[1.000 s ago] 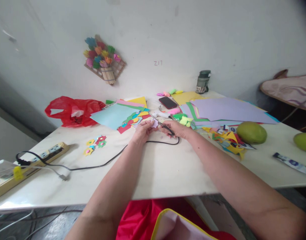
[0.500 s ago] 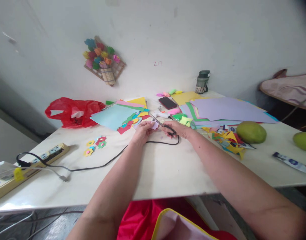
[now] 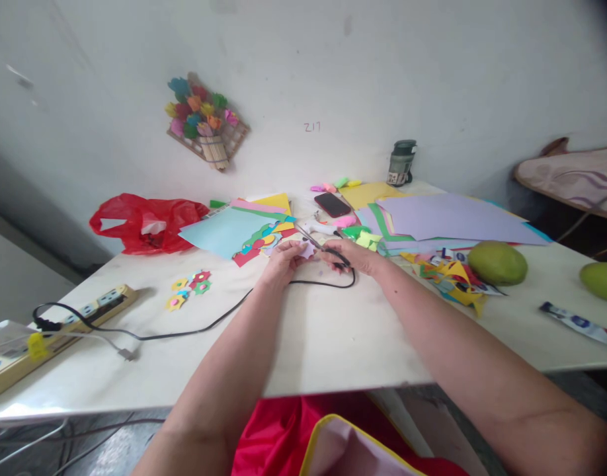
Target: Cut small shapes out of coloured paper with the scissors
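Observation:
My left hand (image 3: 283, 262) pinches a small piece of purple paper (image 3: 307, 249) over the middle of the table. In my right hand (image 3: 352, 256) is a pair of scissors (image 3: 311, 238) with dark handles, its blades pointing to the upper left beside the paper. Whether the blades touch the paper I cannot tell. Just beyond my left hand lie cut strips and rounds of coloured paper (image 3: 264, 239). A black cord (image 3: 323, 284) runs across the table close to both hands. Small paper flowers (image 3: 190, 289) lie to the left.
Coloured sheets lie at the back left (image 3: 224, 228) and back right (image 3: 442, 215). Behind my hands are a phone (image 3: 332, 205) and a white glue gun (image 3: 323, 228). Paper scraps (image 3: 452, 277) and a green mango (image 3: 498, 262) sit right, a power strip (image 3: 95, 304) and red bag (image 3: 174, 225) left.

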Demonstrator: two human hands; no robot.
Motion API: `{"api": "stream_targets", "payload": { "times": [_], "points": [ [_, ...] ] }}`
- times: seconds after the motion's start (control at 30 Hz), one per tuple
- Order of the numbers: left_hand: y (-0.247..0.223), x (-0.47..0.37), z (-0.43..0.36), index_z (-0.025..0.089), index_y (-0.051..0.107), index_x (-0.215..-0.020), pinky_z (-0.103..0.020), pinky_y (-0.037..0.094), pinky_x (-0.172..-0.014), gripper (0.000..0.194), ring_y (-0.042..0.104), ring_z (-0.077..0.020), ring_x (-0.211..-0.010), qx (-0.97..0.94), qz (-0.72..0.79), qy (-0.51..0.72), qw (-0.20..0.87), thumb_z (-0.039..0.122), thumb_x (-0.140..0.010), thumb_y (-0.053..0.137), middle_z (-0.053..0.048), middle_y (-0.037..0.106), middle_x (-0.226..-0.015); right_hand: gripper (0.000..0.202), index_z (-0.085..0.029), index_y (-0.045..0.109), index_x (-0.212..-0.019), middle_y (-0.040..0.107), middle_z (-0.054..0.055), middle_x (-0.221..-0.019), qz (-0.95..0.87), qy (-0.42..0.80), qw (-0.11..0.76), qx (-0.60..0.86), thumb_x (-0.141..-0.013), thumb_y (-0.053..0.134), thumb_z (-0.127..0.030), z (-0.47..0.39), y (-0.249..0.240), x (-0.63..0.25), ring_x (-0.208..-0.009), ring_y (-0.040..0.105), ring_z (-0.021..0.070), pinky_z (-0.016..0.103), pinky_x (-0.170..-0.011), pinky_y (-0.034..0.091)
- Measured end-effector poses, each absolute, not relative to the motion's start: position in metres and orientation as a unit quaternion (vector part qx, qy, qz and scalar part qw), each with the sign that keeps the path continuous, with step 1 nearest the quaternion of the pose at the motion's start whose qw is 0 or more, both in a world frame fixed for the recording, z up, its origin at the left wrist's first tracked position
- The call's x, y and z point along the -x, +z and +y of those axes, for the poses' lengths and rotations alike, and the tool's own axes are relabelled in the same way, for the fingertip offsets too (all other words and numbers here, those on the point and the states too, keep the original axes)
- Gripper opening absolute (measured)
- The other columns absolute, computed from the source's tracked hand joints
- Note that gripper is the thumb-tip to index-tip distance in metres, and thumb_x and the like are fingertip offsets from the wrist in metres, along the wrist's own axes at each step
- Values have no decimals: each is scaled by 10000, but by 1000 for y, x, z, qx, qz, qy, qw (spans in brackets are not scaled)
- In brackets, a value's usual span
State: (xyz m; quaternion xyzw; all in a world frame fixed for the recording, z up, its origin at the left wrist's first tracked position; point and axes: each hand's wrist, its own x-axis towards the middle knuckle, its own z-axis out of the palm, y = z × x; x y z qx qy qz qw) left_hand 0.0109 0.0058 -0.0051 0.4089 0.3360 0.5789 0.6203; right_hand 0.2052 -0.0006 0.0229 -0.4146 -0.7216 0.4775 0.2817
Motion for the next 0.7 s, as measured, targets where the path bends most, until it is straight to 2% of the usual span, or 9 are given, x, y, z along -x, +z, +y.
{"api": "stream_targets", "payload": {
  "times": [0.13,0.3,0.5,0.7],
  "points": [
    [-7,-11,7,144,596,-655,-244,555,-633,284,683,-138,-663,-417,339,575,617,227,-620,866,-28,715,-733,409,-162,610,-878,588,-42,-581,-681,508,337,406,-642,858,-385,1,22,-206,-452,506,69,168,-376,308],
    [-8,-11,9,134,644,-659,-286,557,-677,268,676,-152,-679,-425,339,577,609,240,-599,883,-34,708,-712,505,-171,576,-853,602,-60,-610,-594,531,455,397,-492,912,-283,6,20,-201,-511,567,84,198,-496,416],
    [-6,-14,7,123,698,-672,-330,548,-723,307,664,-169,-683,-430,348,562,615,275,-533,926,-47,709,-703,524,-178,565,-847,584,-78,-600,-553,544,500,385,-454,902,-255,5,20,-192,-515,548,82,212,-514,431],
    [-1,-18,2,133,664,-629,-292,549,-686,397,650,-140,-646,-446,363,543,612,356,-470,951,-21,690,-661,463,-196,578,-846,586,-71,-581,-551,535,517,378,-492,877,-213,7,17,-186,-520,548,96,228,-523,460]
  ]
}}
